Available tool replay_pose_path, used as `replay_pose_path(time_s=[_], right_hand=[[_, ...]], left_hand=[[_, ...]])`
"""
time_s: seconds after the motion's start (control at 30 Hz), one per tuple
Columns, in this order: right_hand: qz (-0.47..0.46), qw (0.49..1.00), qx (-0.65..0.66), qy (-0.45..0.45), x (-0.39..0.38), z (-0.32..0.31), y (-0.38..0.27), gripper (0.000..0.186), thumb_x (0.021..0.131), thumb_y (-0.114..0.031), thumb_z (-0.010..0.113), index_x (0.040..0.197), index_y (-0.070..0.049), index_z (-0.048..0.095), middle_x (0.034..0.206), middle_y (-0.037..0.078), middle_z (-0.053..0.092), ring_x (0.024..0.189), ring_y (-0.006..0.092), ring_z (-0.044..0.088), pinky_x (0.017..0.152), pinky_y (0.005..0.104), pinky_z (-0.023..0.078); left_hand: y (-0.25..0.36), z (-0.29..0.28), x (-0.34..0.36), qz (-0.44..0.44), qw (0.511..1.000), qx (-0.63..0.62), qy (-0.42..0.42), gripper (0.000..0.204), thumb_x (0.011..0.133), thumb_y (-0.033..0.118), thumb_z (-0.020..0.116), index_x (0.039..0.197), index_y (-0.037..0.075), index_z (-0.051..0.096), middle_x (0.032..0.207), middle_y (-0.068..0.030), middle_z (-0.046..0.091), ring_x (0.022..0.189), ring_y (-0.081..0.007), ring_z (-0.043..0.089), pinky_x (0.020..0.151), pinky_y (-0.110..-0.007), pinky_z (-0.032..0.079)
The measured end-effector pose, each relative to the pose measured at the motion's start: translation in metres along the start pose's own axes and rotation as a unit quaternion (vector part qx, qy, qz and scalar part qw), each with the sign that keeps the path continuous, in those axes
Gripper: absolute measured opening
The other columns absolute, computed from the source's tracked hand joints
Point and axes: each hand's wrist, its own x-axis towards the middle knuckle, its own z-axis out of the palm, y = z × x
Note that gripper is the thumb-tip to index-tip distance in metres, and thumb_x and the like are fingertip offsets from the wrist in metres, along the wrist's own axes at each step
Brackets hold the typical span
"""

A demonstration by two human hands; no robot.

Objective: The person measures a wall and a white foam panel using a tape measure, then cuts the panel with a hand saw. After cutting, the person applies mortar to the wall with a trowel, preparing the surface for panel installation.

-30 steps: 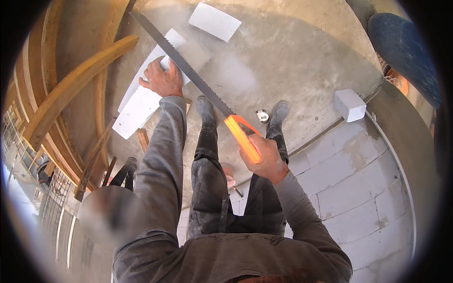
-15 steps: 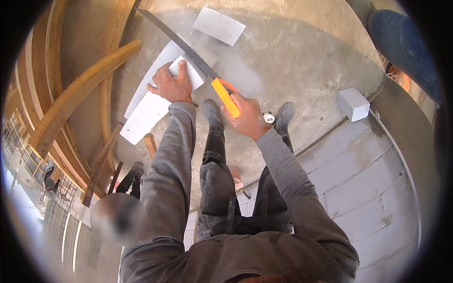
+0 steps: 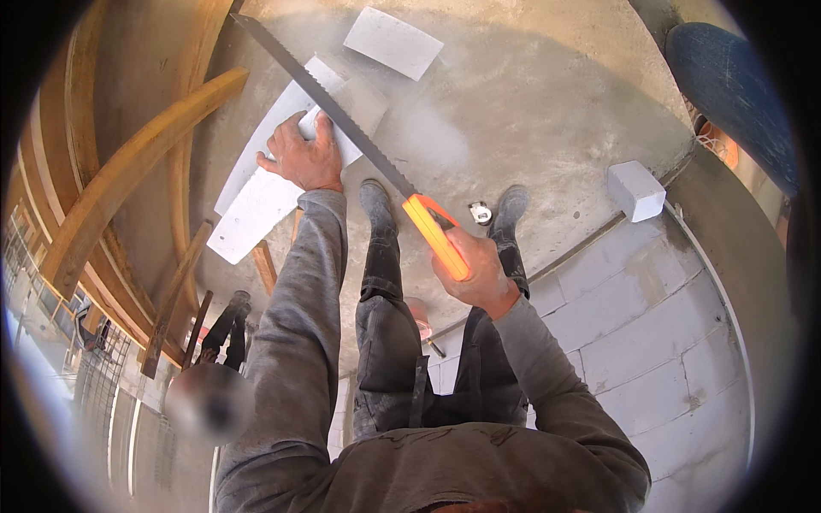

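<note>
My right hand [image 3: 479, 272] is wrapped around the orange handle of a handsaw [image 3: 363, 145]. Its long toothed blade points up and left, crossing a white block [image 3: 256, 214] just right of my left hand. Spread fingers of my left hand [image 3: 306, 158] press on top of that block, with the thumb towards the blade. Whether the teeth sit in a cut is hard to tell. Beneath the block and beyond it lies another pale slab [image 3: 263, 154], partly covered.
Another white block [image 3: 393, 43] lies farther off on the concrete, and a smaller one [image 3: 638, 191] sits at right. A small white tape measure [image 3: 481, 212] is near my boot. Curved timber [image 3: 141, 171] lines the left side; another person [image 3: 227, 329] is at lower left.
My right hand has drawn the saw back towards me and a little right, so more blade shows beside the block. My left hand stays on the block.
</note>
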Motion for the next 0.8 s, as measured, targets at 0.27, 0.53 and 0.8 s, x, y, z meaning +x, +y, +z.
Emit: replay_pose_path(time_s=[0.27, 0.53, 0.8], right_hand=[[-0.007, 0.999, -0.028, -0.015, 0.017, 0.002, 0.014, 0.014, 0.081, -0.007, 0.064, 0.089, -0.002, 0.055, 0.089, 0.023, 0.065, 0.084, 0.0378, 0.065, 0.07, 0.0418, 0.052], [0.093, 0.991, -0.087, -0.037, 0.066, 0.038, 0.062, 0.013, 0.079, -0.004, 0.065, 0.09, -0.001, 0.058, 0.086, 0.02, 0.068, 0.075, 0.0315, 0.069, 0.067, 0.0356, 0.053], [0.038, 0.996, -0.072, 0.021, 0.108, 0.05, 0.111, 0.014, 0.077, -0.007, 0.066, 0.086, -0.006, 0.055, 0.077, 0.018, 0.064, 0.071, 0.0391, 0.063, 0.061, 0.0436, 0.049]], left_hand=[[0.006, 0.0, 0.006, -0.006, 1.0, -0.009, -0.001, 0.036, 0.079, 0.043, 0.067, 0.098, 0.012, 0.068, 0.101, -0.005, 0.064, 0.108, -0.026, 0.053, 0.109, -0.061, 0.012], [0.007, 0.0, 0.002, 0.006, 1.0, 0.004, -0.004, 0.035, 0.078, 0.042, 0.068, 0.095, 0.012, 0.068, 0.099, -0.0043, 0.064, 0.106, -0.0254, 0.054, 0.109, -0.061, 0.013], [0.014, 0.006, 0.006, 0.015, 1.0, -0.008, 0.003, 0.036, 0.079, 0.043, 0.068, 0.098, 0.013, 0.067, 0.1, -0.005, 0.064, 0.108, -0.0258, 0.054, 0.108, -0.062, 0.014]])
